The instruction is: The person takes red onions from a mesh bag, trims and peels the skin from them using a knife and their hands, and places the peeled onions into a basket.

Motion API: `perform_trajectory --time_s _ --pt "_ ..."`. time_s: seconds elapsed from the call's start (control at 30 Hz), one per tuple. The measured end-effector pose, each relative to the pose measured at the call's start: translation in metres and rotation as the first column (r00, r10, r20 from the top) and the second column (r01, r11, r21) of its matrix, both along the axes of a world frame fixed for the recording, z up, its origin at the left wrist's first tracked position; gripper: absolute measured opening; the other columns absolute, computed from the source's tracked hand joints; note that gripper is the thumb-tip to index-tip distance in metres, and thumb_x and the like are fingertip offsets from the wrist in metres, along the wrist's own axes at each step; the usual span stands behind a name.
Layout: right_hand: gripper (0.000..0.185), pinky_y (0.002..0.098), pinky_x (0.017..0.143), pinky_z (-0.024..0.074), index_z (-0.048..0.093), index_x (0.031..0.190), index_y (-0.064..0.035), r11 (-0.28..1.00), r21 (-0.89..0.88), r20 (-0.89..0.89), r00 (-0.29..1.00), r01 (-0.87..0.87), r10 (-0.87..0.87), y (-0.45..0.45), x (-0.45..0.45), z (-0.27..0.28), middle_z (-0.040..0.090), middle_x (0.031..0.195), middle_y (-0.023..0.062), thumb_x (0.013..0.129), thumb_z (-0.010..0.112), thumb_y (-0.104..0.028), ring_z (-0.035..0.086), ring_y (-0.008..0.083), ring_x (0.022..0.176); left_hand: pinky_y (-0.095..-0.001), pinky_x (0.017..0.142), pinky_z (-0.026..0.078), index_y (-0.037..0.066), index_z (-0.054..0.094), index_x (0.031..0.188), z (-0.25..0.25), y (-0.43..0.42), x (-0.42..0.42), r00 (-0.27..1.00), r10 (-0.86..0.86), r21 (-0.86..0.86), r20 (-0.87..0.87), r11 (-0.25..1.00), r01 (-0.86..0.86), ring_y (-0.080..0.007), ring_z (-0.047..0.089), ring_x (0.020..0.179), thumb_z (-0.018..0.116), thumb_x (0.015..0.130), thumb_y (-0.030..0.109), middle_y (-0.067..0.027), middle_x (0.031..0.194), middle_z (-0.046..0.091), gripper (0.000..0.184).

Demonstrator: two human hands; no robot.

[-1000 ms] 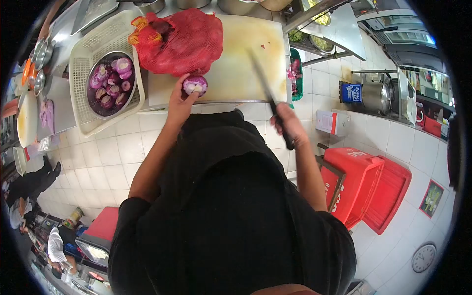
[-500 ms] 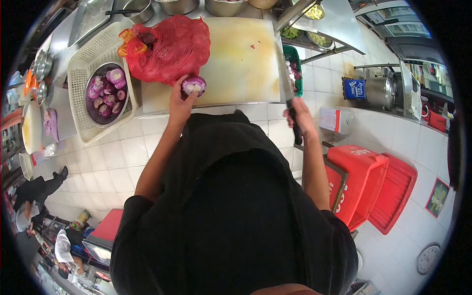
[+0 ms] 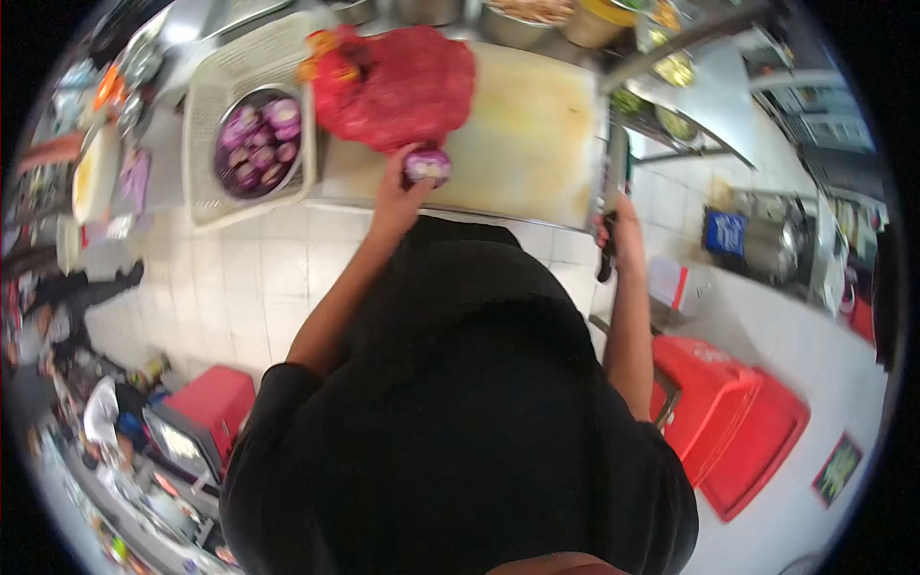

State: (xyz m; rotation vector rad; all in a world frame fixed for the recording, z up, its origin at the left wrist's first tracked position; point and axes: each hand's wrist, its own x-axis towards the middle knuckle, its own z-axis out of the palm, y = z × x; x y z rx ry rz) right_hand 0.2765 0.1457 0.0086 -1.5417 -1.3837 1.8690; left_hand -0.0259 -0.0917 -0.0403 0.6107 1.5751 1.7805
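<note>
My left hand [image 3: 400, 203] is closed around a red onion [image 3: 427, 167] with pale cut patches, over the front edge of the white cutting board [image 3: 522, 129]. My right hand [image 3: 625, 233] grips the dark handle of a knife [image 3: 613, 177] beside the board's right edge, its blade pointing away from me. Against the onion's far side lies a red mesh bag [image 3: 398, 86], bulging with its contents. Left of the bag, a metal bowl [image 3: 222, 172] of purple onions sits inside a cream plastic basket [image 3: 201, 196].
A green bin [image 3: 628, 158] shows partly behind the knife. Metal pots [image 3: 517, 31] line the board's far side, and a metal shelf frame [image 3: 685, 48] rises at the right. A red lidded bin [image 3: 704, 412] stands to my right. Other people [image 3: 72, 297] are at far left.
The view has turned, so the board, bag and basket appear farther right. My left hand still holds the onion. The knife now stands more upright in view and hides most of the green bin.
</note>
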Motion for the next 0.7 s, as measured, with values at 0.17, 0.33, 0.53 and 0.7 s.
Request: perform_trajectory --time_s 0.17,0.33,0.53,0.7 --pt "0.035 0.0271 0.038 0.0393 0.050 0.097 -0.0102 0.974 -0.132 -0.064 0.982 -0.184 0.177 -0.032 -0.005 0.003 0.056 0.065 0.0062 0.105 0.037 -0.042 0.045 0.0130 0.040 -0.0314 0.093 0.050 0.005 0.044 0.142 0.015 -0.012 -0.006 0.989 0.046 -0.024 -0.141 0.998 -0.050 -0.0167 0.059 0.106 0.067 0.085 -0.002 -0.0098 0.120 0.057 0.062" --pt "0.036 0.0287 0.040 0.0416 0.047 0.098 -0.0093 0.982 -0.185 -0.023 0.999 -0.043 0.039 -0.061 -0.035 -0.002 0.056 0.068 0.0068 0.105 0.041 -0.044 0.047 0.0135 0.045 -0.0298 0.094 0.049 0.005 0.045 0.141 0.052 -0.036 -0.031 0.985 0.122 0.074 -0.122 0.991 -0.113 -0.0158 0.059 0.108 0.069 0.083 -0.002 -0.0087 0.120 0.057 0.063" --pt "0.032 0.0285 0.039 0.0423 0.045 0.097 -0.0101 0.995 -0.088 0.008 0.999 -0.044 0.045 -0.065 -0.042 -0.001 0.055 0.069 0.0068 0.106 0.042 -0.041 0.047 0.0134 0.045 -0.0318 0.099 0.046 0.004 0.049 0.138 0.057 -0.074 -0.099 0.849 0.363 0.111 -0.384 0.931 -0.348 -0.0189 0.059 0.112 0.070 0.082 -0.002 -0.0101 0.124 0.059 0.060" --pt "0.034 0.0281 0.038 0.0418 0.044 0.097 -0.0103 0.998 -0.040 0.033 0.998 -0.045 0.046 -0.067 -0.046 -0.007 0.056 0.068 0.0073 0.104 0.045 -0.043 0.048 0.0137 0.044 -0.0342 0.100 0.046 0.001 0.052 0.135 0.066 -0.123 -0.185 0.576 0.461 0.069 -0.675 0.817 -0.572 -0.0250 0.061 0.113 0.071 0.082 0.003 -0.0164 0.125 0.062 0.057"
